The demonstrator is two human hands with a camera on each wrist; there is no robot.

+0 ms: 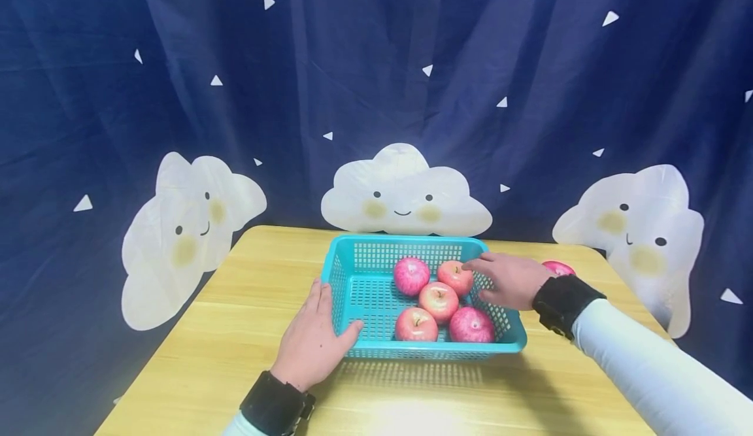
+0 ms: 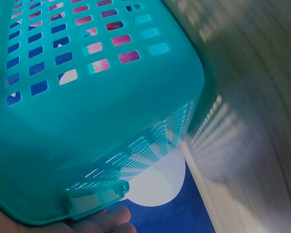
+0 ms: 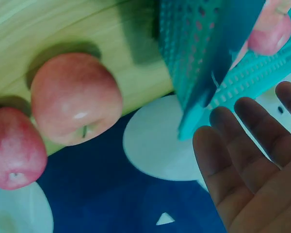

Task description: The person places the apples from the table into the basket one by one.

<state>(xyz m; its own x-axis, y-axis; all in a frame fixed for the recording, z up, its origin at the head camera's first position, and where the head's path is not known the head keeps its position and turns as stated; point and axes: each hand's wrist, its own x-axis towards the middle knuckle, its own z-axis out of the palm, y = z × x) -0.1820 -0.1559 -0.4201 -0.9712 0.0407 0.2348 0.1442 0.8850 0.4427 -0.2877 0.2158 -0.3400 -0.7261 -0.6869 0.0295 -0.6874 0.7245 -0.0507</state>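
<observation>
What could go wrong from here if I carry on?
Tilting the rectangular turquoise plastic basket could send its five round pinkish-red apples rolling into the bare left side.

The right hand, fingertips close to the back-right apple, might knock it into neighbours.

Round red apples lying outside near the pale wooden table's edge may roll off if bumped.

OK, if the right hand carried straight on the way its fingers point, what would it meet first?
Probably the back-right apple in the turquoise basket; in the head view it sits directly ahead of the right hand. Depth is unclear, so the hand may be touching it or could pass above.
</observation>
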